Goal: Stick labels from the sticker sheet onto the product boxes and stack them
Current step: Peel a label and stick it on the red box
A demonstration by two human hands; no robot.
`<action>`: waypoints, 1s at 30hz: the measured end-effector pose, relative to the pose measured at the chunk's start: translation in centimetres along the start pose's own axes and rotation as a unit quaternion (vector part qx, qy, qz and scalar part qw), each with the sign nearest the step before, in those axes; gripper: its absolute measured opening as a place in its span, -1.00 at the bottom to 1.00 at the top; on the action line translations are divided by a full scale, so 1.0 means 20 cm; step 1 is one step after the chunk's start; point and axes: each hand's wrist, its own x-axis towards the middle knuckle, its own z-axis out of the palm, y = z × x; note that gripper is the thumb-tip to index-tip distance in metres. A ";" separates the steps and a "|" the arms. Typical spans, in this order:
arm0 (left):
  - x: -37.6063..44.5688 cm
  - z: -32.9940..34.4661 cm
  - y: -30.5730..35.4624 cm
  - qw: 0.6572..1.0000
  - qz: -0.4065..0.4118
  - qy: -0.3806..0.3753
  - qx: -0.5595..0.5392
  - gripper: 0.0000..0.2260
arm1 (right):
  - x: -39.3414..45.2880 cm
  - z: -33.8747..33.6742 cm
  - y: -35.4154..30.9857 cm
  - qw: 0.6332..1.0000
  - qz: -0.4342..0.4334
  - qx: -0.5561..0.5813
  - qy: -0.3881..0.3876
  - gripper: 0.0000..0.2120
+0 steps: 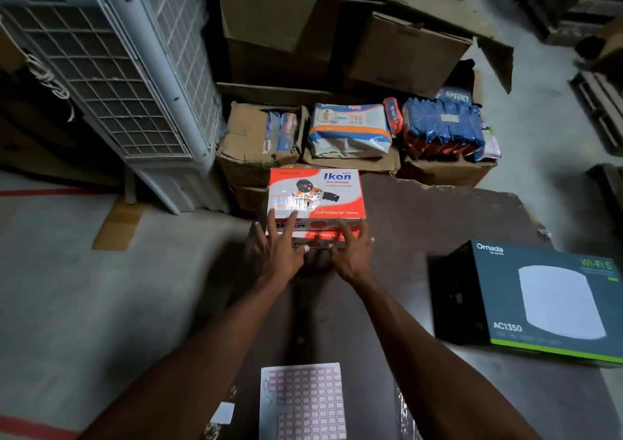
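Note:
An orange and white Ikon box lies on top of a stack of like boxes on the floor mat ahead of me. My left hand spreads straight fingers over the stack's near left corner, fingertips on the top box. At the near right edge my right hand touches the lower box with spread fingers. The sticker sheet, a white page with a grid of red-framed labels, lies flat near my body between my forearms.
A dark Omada router box lies at the right. Behind the stack stand open cartons with packets. A grey air cooler fills the left. The brown mat covers the floor under the stack.

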 end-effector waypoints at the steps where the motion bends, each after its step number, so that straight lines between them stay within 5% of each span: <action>1: 0.04 0.00 0.00 1.000 -0.006 -0.004 0.008 -0.20 | 0.03 0.00 -0.01 1.000 0.013 -0.005 0.006 -0.35; 6: 0.22 0.02 -0.02 0.999 -0.005 -0.034 0.021 -0.13 | 0.16 0.01 -0.02 0.999 -0.002 0.024 0.043 -0.27; 10: 0.31 0.06 -0.07 0.998 0.018 -0.033 0.042 -0.09 | 0.19 0.03 0.00 0.995 -0.037 0.068 0.060 0.11; 17: 0.18 0.11 -0.06 1.000 0.019 -0.004 0.002 -0.03 | 0.19 0.05 -0.01 0.991 -0.021 0.115 0.072 -0.33; 21: 0.05 0.16 -0.05 0.997 0.005 0.010 0.082 0.09 | 0.12 0.05 -0.07 0.988 -0.027 0.121 0.097 -0.40; 30: 0.05 0.24 0.02 0.982 0.033 0.072 0.173 -0.16 | 0.08 0.12 -0.05 0.995 -0.067 0.070 0.038 -0.40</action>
